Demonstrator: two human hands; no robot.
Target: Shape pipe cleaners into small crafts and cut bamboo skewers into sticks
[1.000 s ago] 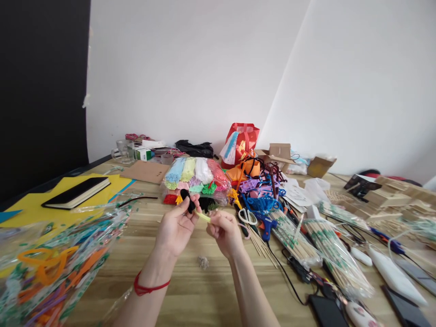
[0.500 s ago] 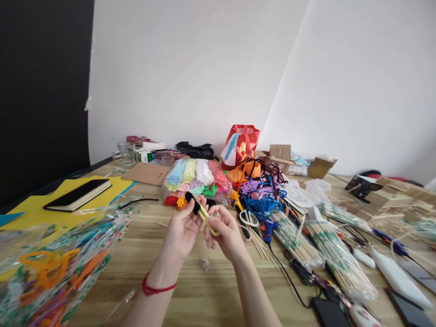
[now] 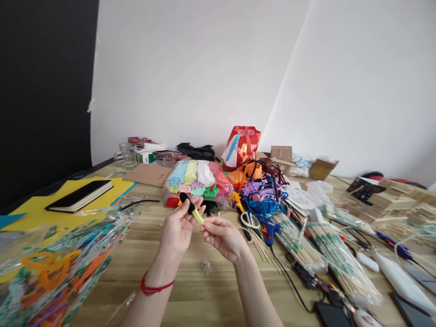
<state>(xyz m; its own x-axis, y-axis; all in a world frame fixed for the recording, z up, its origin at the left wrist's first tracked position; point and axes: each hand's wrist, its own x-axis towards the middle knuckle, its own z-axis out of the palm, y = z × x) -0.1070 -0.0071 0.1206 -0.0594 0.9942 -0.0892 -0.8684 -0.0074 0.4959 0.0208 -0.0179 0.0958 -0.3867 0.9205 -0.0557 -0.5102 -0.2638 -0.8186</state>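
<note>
My left hand [image 3: 177, 230] holds a small piece made of a black fuzzy pipe cleaner [image 3: 186, 201] joined to a yellow-green one [image 3: 198, 218], pinched between thumb and fingers above the wooden table [image 3: 190, 286]. A red string is tied around that wrist. My right hand [image 3: 223, 236] is just right of it, palm turned up, its fingertips at the yellow-green end of the piece.
A clear bag of coloured pipe cleaners [image 3: 51, 268] lies at the front left. A black notebook [image 3: 80, 195] rests on yellow paper. Packs of coloured pieces [image 3: 199, 179], scissors [image 3: 250, 220], a blue glue gun [image 3: 270, 225] and bundles of wooden sticks [image 3: 337, 254] crowd the middle and right.
The yellow-green end, bent into a loop half a second ago, now looks short and straight. My right hand has turned palm up and loosened. The view has shifted slightly.
</note>
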